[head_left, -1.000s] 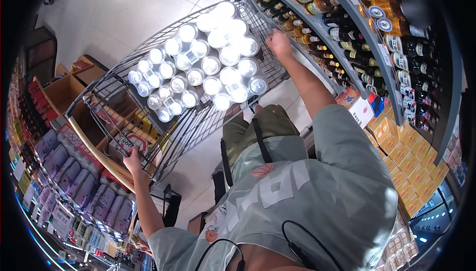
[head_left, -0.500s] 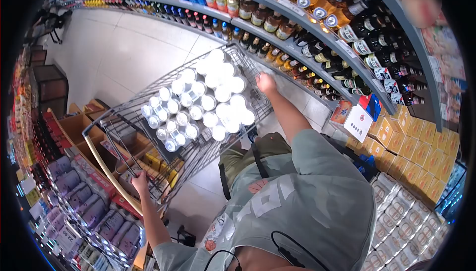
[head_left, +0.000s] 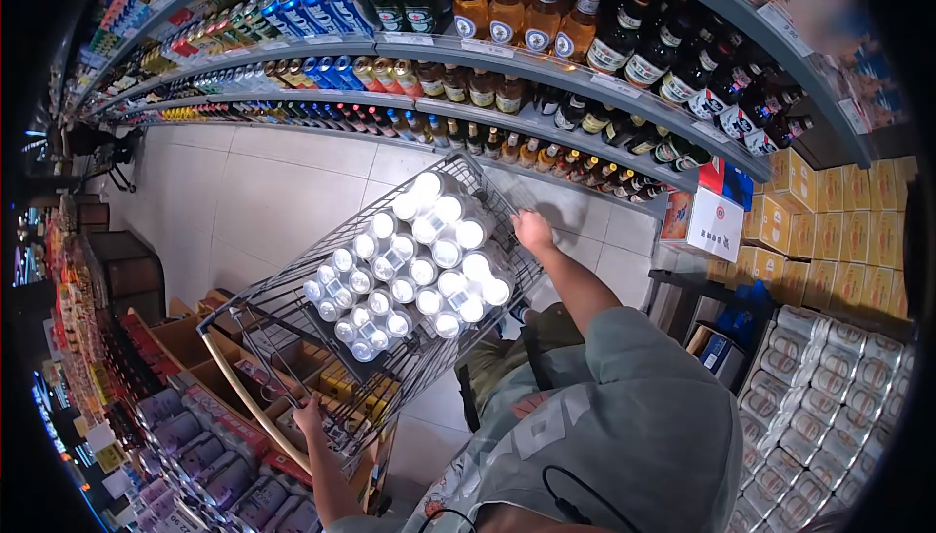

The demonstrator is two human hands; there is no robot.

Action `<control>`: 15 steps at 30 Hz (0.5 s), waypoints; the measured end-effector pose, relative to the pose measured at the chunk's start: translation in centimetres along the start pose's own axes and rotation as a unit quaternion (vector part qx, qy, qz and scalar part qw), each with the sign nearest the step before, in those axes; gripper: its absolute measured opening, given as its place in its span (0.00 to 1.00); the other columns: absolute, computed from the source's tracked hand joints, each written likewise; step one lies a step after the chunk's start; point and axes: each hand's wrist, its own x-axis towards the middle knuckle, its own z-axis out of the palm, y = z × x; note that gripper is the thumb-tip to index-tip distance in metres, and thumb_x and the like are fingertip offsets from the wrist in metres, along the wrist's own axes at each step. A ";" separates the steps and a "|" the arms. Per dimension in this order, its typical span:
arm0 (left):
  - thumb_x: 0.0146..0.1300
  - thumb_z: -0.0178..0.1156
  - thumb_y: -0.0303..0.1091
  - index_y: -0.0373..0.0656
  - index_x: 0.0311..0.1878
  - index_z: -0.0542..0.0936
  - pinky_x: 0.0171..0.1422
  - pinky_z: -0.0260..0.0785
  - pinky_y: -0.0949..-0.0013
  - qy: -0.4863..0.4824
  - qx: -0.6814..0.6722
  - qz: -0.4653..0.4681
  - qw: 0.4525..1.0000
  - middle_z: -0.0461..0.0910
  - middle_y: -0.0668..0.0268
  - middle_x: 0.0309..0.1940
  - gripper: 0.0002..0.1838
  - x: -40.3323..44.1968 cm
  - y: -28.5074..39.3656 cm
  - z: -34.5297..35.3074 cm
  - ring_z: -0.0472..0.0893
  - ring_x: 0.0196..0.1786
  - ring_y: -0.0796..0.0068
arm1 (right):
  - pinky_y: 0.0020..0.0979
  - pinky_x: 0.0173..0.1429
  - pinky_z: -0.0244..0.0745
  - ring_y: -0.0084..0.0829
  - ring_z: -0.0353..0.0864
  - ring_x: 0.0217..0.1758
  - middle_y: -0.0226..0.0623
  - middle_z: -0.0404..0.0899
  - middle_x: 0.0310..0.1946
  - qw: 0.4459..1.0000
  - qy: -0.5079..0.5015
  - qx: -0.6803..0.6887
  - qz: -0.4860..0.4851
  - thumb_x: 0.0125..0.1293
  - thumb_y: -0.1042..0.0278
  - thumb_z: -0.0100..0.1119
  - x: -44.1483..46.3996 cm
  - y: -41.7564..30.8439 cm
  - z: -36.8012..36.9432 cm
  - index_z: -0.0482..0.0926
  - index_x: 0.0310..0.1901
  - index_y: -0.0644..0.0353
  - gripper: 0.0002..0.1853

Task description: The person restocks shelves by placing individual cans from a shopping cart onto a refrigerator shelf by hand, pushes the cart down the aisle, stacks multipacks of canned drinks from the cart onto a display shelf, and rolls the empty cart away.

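A wire shopping cart [head_left: 283,289] stands at an angle in front of me, its long pale handle [head_left: 244,387] at the left. Inside the basket are shrink-wrapped packs of shiny cans [head_left: 395,279], their tops bright with glare. My left hand [head_left: 308,418] is closed on the cart's near side rim, close to the handle end. At the opposite end, my right hand [head_left: 532,231] grips the basket's rim beside the cans. The fingers of both hands are partly hidden.
Shelves of bottles [head_left: 526,11] and cans curve along the far side. Yellow cartons [head_left: 843,216], a white box [head_left: 712,226] and stacked can packs [head_left: 824,387] stand at the right. Cardboard boxes [head_left: 195,343] and purple can packs [head_left: 214,465] line the left. Tiled floor [head_left: 263,182] lies beyond the cart.
My view has tilted, showing more of the upper shelf. The cart, cans and both hands appear lower and further right in the picture. Both hands remain on the cart.
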 end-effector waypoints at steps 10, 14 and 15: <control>0.57 0.68 0.25 0.40 0.28 0.74 0.19 0.62 0.75 -0.057 0.021 0.091 0.994 0.77 0.68 0.19 0.10 -0.3 1.5 0.1 0.75 0.17 0.79 | 0.53 0.48 0.76 0.57 0.82 0.39 0.56 0.82 0.33 0.993 0.081 0.067 0.048 0.69 0.43 0.51 -6.8 4.2 -2.2 0.84 0.36 0.63 0.26; 0.56 0.67 0.23 0.40 0.31 0.73 0.19 0.60 0.76 -0.126 0.019 0.101 0.987 0.77 0.68 0.20 0.10 0.0 1.8 0.8 0.72 0.17 0.80 | 0.52 0.50 0.75 0.57 0.81 0.42 0.55 0.83 0.34 0.991 0.053 0.029 0.117 0.69 0.39 0.47 -10.5 6.5 -3.6 0.83 0.36 0.63 0.30; 0.56 0.67 0.22 0.41 0.32 0.73 0.19 0.60 0.76 -0.134 0.011 0.106 0.985 0.76 0.68 0.21 0.10 -0.6 2.6 1.2 0.72 0.17 0.80 | 0.51 0.53 0.74 0.55 0.81 0.47 0.54 0.83 0.40 0.987 0.025 0.047 0.152 0.68 0.37 0.46 -11.4 8.0 -3.3 0.83 0.40 0.62 0.31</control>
